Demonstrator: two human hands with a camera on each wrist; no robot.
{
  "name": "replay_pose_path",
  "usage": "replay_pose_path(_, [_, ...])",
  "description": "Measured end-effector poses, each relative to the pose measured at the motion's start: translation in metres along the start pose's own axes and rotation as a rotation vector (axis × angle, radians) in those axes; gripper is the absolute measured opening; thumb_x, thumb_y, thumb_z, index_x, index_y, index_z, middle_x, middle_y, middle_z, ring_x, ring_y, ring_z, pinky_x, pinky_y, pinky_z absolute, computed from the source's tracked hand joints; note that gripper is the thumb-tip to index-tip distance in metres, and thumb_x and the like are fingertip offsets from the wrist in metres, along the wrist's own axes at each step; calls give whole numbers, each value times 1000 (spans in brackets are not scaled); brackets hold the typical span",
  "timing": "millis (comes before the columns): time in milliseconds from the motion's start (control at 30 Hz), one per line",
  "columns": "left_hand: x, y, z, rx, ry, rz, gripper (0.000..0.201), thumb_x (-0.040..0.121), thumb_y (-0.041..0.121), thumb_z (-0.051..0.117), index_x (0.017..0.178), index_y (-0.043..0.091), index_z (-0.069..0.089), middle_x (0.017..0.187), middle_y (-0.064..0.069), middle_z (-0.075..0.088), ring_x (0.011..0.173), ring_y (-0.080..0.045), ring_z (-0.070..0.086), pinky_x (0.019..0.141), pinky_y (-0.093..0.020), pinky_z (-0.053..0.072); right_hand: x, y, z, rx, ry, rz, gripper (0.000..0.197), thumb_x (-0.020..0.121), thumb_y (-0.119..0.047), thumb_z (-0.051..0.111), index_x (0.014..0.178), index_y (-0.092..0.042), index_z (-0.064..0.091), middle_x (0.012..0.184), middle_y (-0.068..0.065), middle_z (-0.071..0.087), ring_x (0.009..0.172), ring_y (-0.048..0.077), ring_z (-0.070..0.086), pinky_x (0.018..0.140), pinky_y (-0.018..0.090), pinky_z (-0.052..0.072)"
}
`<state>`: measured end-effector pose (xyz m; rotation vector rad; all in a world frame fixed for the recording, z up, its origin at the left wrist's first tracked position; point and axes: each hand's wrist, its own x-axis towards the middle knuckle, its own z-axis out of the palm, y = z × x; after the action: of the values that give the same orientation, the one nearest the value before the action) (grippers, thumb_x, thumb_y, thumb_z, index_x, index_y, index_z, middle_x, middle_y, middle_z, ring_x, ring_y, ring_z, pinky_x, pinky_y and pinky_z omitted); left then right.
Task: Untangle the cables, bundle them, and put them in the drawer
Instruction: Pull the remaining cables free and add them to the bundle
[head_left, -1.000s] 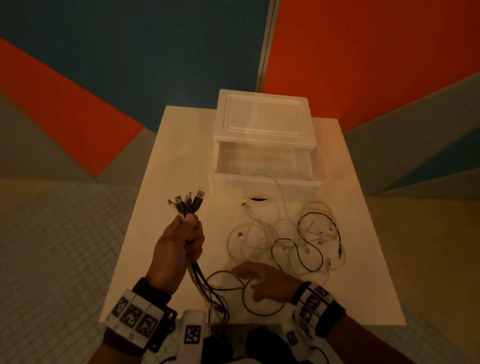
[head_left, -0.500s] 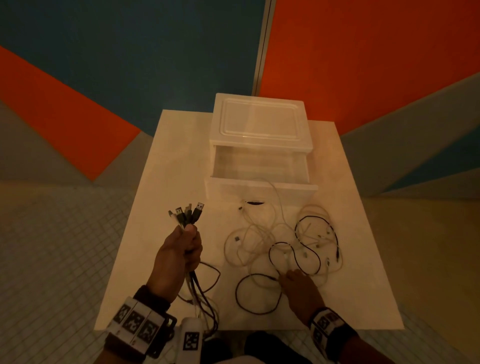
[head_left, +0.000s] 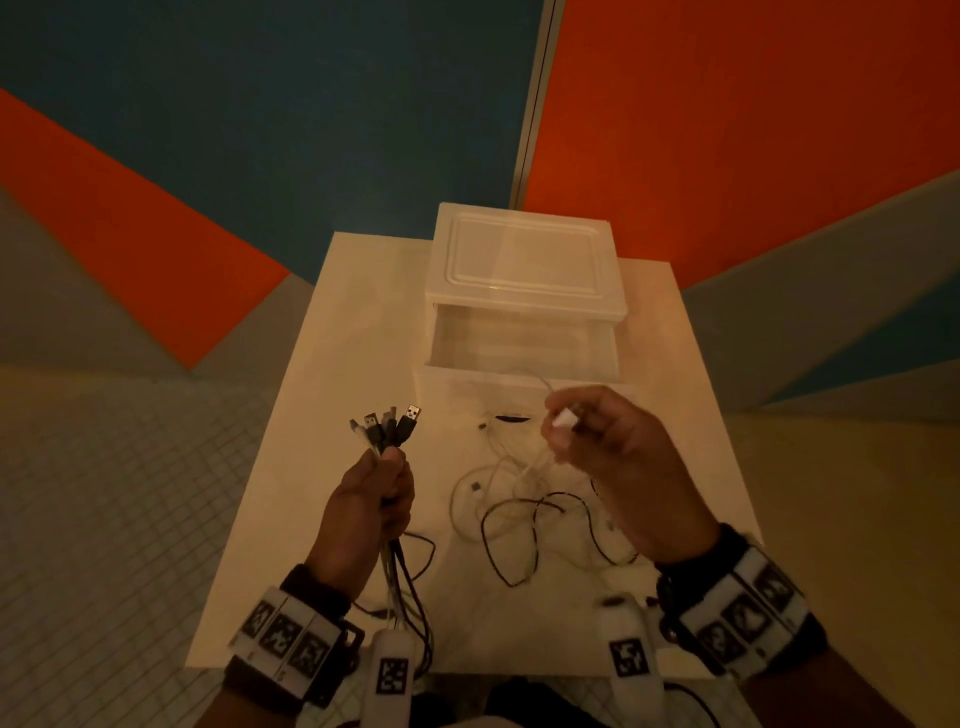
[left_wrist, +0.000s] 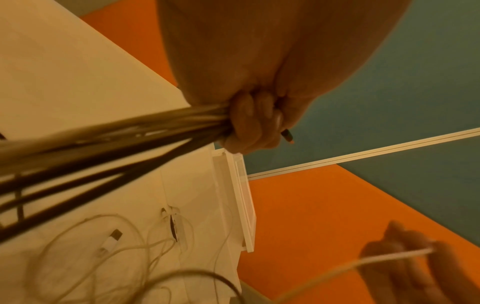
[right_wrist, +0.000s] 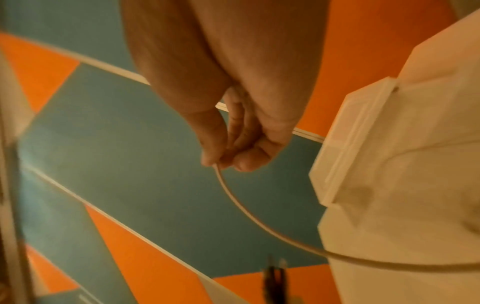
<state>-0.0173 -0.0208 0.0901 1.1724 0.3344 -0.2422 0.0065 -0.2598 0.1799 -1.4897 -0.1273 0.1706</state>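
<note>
My left hand (head_left: 382, 486) grips a bunch of cables (head_left: 387, 431) upright, with several USB plugs sticking out above the fist and the cords (left_wrist: 109, 144) hanging below it. My right hand (head_left: 571, 431) is raised over the table and pinches the end of a white cable (head_left: 563, 418) (right_wrist: 233, 197) between thumb and fingers; that cable trails down to the tangle. A loose tangle of white and black cables (head_left: 519, 509) lies on the white table (head_left: 332, 364). Behind it stands a white plastic drawer unit (head_left: 524, 265) with its drawer (head_left: 524, 387) pulled open.
A loose white USB plug (left_wrist: 111, 240) lies among the white cords on the table. The table is small, with edges close on both sides and tiled floor (head_left: 104, 493) to the left. Blue, orange and grey wall panels rise behind it.
My right hand rose from the tangle near the table's front edge, lifting a white cable end up in front of the drawer. The left hand kept its bunch, almost still.
</note>
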Motion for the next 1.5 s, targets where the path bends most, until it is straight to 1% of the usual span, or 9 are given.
replay_pose_path(133, [0, 2, 2, -12, -14, 16, 27, 102, 22, 40, 77, 17, 35, 65, 0, 26, 52, -13, 13, 42, -24, 17, 10, -24, 14, 323, 11, 22, 26, 79, -17, 64, 101, -2, 64, 79, 8, 67, 80, 28, 67, 82, 39, 57])
replay_pose_path(333, [0, 2, 8, -32, -28, 48, 21, 101, 23, 40, 83, 13, 39, 67, 0, 28, 52, -11, 18, 45, -24, 19, 15, 12, 57, -92, -34, 219, 21, 96, -17, 58, 91, 2, 65, 74, 10, 64, 59, 27, 66, 58, 33, 58])
replay_pose_path(433, [-4, 3, 14, -61, -18, 72, 22, 98, 26, 42, 94, 7, 52, 65, 2, 35, 52, -10, 25, 47, -24, 22, 18, 21, 75, -141, -55, 230, 21, 98, -18, 54, 93, -1, 66, 74, 6, 64, 58, 22, 61, 62, 37, 58])
replay_pose_path(733, [-14, 0, 24, -34, 13, 139, 22, 103, 15, 35, 104, 4, 54, 64, 6, 60, 57, -8, 55, 54, -21, 45, 11, 46, 105, -249, 88, 174, 4, 88, -14, 67, 89, -10, 68, 78, 9, 72, 64, 23, 72, 64, 45, 62])
replay_pose_path(933, [-22, -6, 31, 45, -11, 178, 28, 104, 18, 33, 115, 4, 55, 70, 9, 65, 62, -4, 58, 57, -18, 46, 17, 55, 103, -228, 189, 211, 13, 81, -26, 74, 81, -13, 70, 77, 5, 70, 69, 25, 72, 59, 49, 60])
replay_pose_path(1100, [-24, -6, 32, 39, -9, 183, 25, 102, 15, 35, 114, 7, 56, 85, -2, 71, 79, -18, 69, 67, -28, 55, 15, 61, 100, -99, 219, 377, 34, 73, -36, 81, 74, -14, 57, 78, 14, 68, 70, 35, 71, 58, 52, 60])
replay_pose_path(1267, [-18, -7, 23, 68, 86, 141, 27, 92, 37, 53, 105, 15, 62, 86, -12, 58, 68, -27, 54, 66, -40, 47, 10, 58, 99, -68, 92, 501, 45, 78, -51, 73, 80, -11, 51, 65, 5, 60, 46, 19, 59, 50, 30, 54])
replay_pose_path(1400, [-13, -2, 21, -33, 97, 151, 31, 90, 35, 49, 93, 5, 57, 82, -16, 58, 78, -32, 49, 74, -47, 40, 5, 67, 92, -177, -75, 321, 38, 92, -46, 57, 81, -9, 54, 60, 1, 56, 49, 17, 51, 51, 31, 44])
replay_pose_path(1500, [-5, 9, 13, -191, 81, 191, 22, 97, 25, 42, 83, 9, 47, 67, -4, 45, 64, -22, 48, 72, -40, 47, -1, 80, 76, -346, -286, 137, 31, 97, -35, 53, 79, -10, 53, 61, -3, 49, 55, 8, 44, 57, 26, 38])
